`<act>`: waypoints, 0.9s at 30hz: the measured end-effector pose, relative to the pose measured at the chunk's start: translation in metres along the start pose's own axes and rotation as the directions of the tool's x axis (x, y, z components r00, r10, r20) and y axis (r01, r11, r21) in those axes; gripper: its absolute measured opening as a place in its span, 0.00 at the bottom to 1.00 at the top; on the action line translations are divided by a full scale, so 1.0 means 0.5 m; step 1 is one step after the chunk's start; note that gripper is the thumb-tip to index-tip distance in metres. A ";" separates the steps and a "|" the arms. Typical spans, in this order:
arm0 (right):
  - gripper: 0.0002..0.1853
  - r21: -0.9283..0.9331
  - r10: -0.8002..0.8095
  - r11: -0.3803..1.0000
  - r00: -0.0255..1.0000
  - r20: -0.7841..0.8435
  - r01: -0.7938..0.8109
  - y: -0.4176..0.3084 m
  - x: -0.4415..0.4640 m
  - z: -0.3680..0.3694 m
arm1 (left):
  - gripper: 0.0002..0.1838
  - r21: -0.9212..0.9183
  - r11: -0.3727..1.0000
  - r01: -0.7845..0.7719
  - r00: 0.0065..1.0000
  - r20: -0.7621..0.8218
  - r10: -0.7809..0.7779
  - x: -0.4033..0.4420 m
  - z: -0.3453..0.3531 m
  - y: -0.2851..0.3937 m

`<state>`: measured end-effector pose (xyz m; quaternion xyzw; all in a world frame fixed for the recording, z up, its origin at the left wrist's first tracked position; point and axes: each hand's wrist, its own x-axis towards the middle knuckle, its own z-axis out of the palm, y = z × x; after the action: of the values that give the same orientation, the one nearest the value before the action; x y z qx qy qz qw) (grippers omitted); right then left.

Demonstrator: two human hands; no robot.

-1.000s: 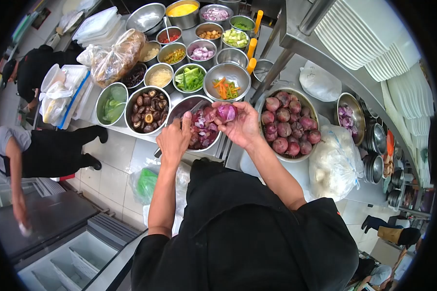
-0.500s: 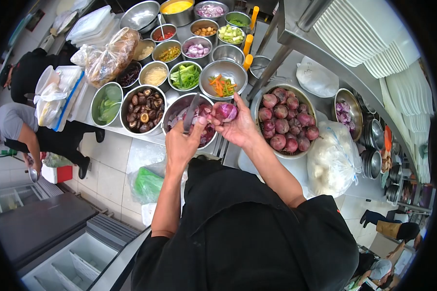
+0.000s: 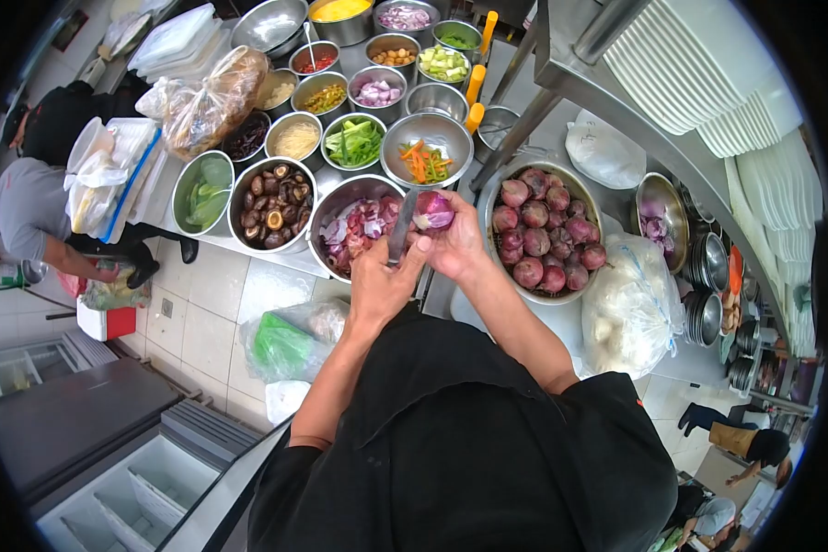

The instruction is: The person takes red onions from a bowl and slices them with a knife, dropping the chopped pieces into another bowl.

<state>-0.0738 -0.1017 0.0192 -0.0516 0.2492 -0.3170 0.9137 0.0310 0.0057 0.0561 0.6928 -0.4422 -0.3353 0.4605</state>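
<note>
My left hand (image 3: 386, 281) is closed around a knife (image 3: 402, 227), its blade pointing up and lying against the left side of a purple onion (image 3: 435, 212). The onion sits in the curled fingers of my right hand (image 3: 462, 247). Just left of both hands stands a metal bowl (image 3: 315, 241) with purple onion peelings or pieces (image 3: 359, 223) in it. To the right of my right hand, a large bowl (image 3: 580, 293) is heaped with whole red onions (image 3: 550, 228). The knife handle is mostly hidden in my left hand.
Beyond my hands are bowls of mushrooms (image 3: 274, 204), green slices (image 3: 354, 143) and carrot strips (image 3: 425, 164). A shelf post (image 3: 517, 138) rises near my right hand. A filled plastic bag (image 3: 627, 299) lies at right. At left, a person in grey (image 3: 32, 207) bends down.
My left hand has moved right, bringing the knife from over the bowl against the onion. The onion has shifted slightly in my right hand. The person at left has bent lower.
</note>
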 end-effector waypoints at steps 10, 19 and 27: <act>0.28 -0.062 -0.087 0.994 0.994 0.061 0.091 0.019 0.002 0.011 | 0.23 0.013 1.000 0.008 1.000 0.027 -0.008 -0.002 0.008 -0.005; 0.27 -0.177 -0.165 0.969 0.985 0.049 0.171 0.034 -0.001 0.018 | 0.25 -0.060 0.994 -0.096 0.995 -0.011 0.096 0.004 0.007 0.003; 0.26 -0.327 -0.251 0.911 0.967 0.048 0.252 0.054 -0.006 0.023 | 0.29 -0.092 0.985 -0.148 0.989 -0.021 0.147 0.013 0.006 -0.016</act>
<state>-0.0554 -0.0791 0.0236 -0.2366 0.2878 -0.3854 0.8442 0.0332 0.0000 0.0470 0.6382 -0.4727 -0.3158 0.5192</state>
